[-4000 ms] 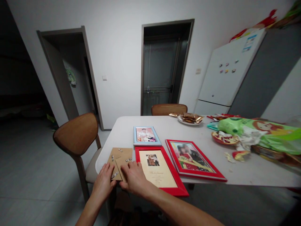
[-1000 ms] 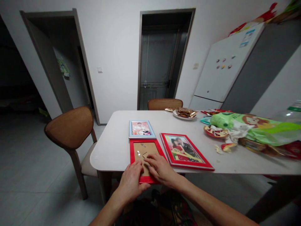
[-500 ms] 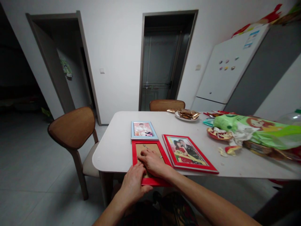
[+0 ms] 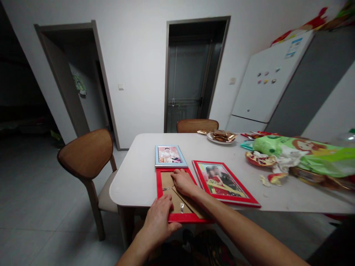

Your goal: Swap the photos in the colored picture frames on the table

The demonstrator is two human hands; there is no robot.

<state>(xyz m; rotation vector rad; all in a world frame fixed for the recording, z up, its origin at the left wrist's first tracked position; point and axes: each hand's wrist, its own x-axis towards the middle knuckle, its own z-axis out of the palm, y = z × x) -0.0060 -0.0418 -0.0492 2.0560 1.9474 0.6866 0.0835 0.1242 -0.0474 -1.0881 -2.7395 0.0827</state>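
Note:
A red photo frame (image 4: 159, 186) lies face down at the table's near edge, its brown backing board (image 4: 174, 202) showing. My left hand (image 4: 158, 215) grips its lower left side, thumb along the near edge. My right hand (image 4: 185, 182) rests on the upper part of the backing, fingers bent together by the top edge; what is under the fingertips is hidden. Small metal clips (image 4: 182, 208) sit on the board, and a brown stand flap (image 4: 190, 202) runs slantwise below my right wrist. A second red photo frame (image 4: 227, 181) lies picture up on the right; a light blue photo frame (image 4: 170, 156) lies beyond.
On the white table (image 4: 133, 177) stands a plate of wrapped snacks (image 4: 221, 136). To the right are a cut pomegranate (image 4: 260, 159), peel pieces (image 4: 277, 179), crumpled tissue (image 4: 287, 160) and a green plastic bag (image 4: 318, 149). Wooden chairs (image 4: 85, 153) stand at the left and far side.
My right hand has moved up the backing from its middle to near the top edge, uncovering the lower clip and the stand flap. My left hand stays on the frame's side.

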